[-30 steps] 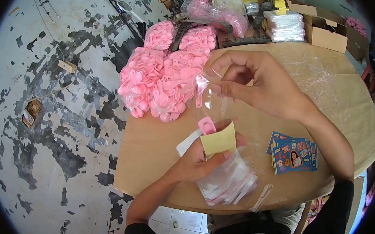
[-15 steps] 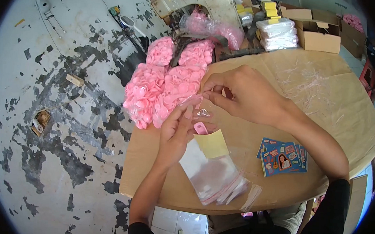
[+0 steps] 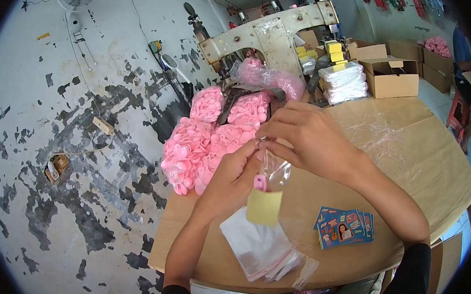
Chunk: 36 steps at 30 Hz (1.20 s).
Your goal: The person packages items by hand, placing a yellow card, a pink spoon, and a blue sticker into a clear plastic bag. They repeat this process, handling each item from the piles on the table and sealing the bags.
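Observation:
My left hand (image 3: pixel 230 182) and my right hand (image 3: pixel 312 139) meet fingertip to fingertip, both pinching the top of a small clear plastic bag (image 3: pixel 280 173). The bag hangs below the fingers. A pink plastic piece with a hole (image 3: pixel 260 182) and a yellow card (image 3: pixel 264 208) show beneath the pinch. Under them on the table lies a fanned stack of clear plastic bags (image 3: pixel 258 249). Blue printed cards (image 3: pixel 345 229) rest in a loose pile below my right forearm. Big clear bags of pink plastic pieces (image 3: pixel 187 150) stand beyond my left hand.
Brown paper covers the table (image 3: pixel 427 144), with thin clear plastic strips (image 3: pixel 378 138) scattered on it. An old machine (image 3: pixel 268 32) stands behind, near packed clear bags (image 3: pixel 342 82) and open cardboard boxes (image 3: pixel 395 84). A person (image 3: pixel 465 59) is at the far right.
The head view has tilted up. My fingertips have closed together at the bag's top, and the bag with the yellow card now hangs more upright.

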Available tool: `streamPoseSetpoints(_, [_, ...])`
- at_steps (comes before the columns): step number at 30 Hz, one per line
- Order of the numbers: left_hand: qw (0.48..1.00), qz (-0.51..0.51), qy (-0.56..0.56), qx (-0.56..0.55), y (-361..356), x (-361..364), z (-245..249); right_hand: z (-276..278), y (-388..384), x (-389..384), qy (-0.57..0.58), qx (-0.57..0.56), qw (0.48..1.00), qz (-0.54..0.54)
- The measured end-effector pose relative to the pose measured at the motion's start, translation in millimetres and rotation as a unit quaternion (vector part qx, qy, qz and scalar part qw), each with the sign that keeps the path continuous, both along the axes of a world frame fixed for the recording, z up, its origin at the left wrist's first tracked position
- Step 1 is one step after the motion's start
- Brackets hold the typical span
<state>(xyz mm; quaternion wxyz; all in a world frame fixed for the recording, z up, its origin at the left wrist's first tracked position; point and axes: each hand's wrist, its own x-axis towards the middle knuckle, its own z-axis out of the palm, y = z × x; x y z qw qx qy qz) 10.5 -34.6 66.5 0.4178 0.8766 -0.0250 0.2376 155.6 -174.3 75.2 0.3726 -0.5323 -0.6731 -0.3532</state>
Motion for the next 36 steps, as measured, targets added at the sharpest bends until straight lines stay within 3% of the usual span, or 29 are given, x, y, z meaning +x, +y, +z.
streamPoseSetpoints(7, [0.992,0.037,0.106,0.065,6.6,5.9,-2.4,-15.0,10.8,6.1,-0.067,-0.044,0.995,-0.056])
streamPoseSetpoints(11, [0.990,0.006,0.127,0.063,12.8,5.4,-7.5,-20.5,15.2,5.4,-0.001,-0.086,0.995,-0.041])
streamPoseSetpoints(14, [0.992,0.011,0.062,0.111,7.5,3.8,-10.3,-19.7,15.1,4.5,0.042,-0.081,0.995,-0.033])
streamPoseSetpoints(17, [0.997,0.016,0.055,0.046,-2.1,-5.1,-29.9,-9.4,7.7,9.5,0.109,-0.068,0.992,-0.013])
streamPoseSetpoints(19, [0.999,-0.019,-0.031,-0.005,11.7,-6.0,-51.7,-0.6,1.3,20.1,0.178,-0.041,0.983,-0.004])
streamPoseSetpoints(20, [0.996,-0.037,-0.075,-0.030,16.3,-5.9,-58.8,7.2,-6.1,22.2,0.220,-0.048,0.974,-0.003])
streamPoseSetpoints(23, [0.971,0.004,0.000,-0.240,19.4,-15.9,-41.9,10.6,-15.4,54.4,0.301,-0.096,0.946,0.079])
streamPoseSetpoints(24, [0.975,0.006,0.018,-0.219,28.9,-15.8,-40.1,7.4,-16.8,67.8,0.315,-0.128,0.933,0.115])
streamPoseSetpoints(27, [0.979,0.012,0.070,-0.192,54.3,-14.0,-44.8,-32.4,-7.5,142.3,0.468,-0.289,0.786,0.282])
streamPoseSetpoints(28, [0.979,0.035,0.072,-0.187,59.1,-11.1,-52.0,-49.1,-5.8,155.1,0.388,-0.403,0.825,0.080])
streamPoseSetpoints(29, [0.979,0.058,0.074,-0.180,63.8,-11.4,-61.1,-63.6,-4.2,165.4,0.287,-0.491,0.813,-0.128])
streamPoseSetpoints(32, [0.975,0.033,0.051,-0.213,59.7,-13.6,-68.7,-94.3,-1.1,181.5,0.082,-0.253,0.938,-0.221])
streamPoseSetpoints(35, [0.956,-0.044,0.090,-0.276,57.7,-13.0,-77.6,-40.7,5.7,130.3,0.286,-0.175,0.941,-0.035])
streamPoseSetpoints(36, [0.952,-0.064,0.116,-0.276,54.3,-12.7,-79.8,-30.4,7.6,112.8,0.287,-0.183,0.940,-0.015])
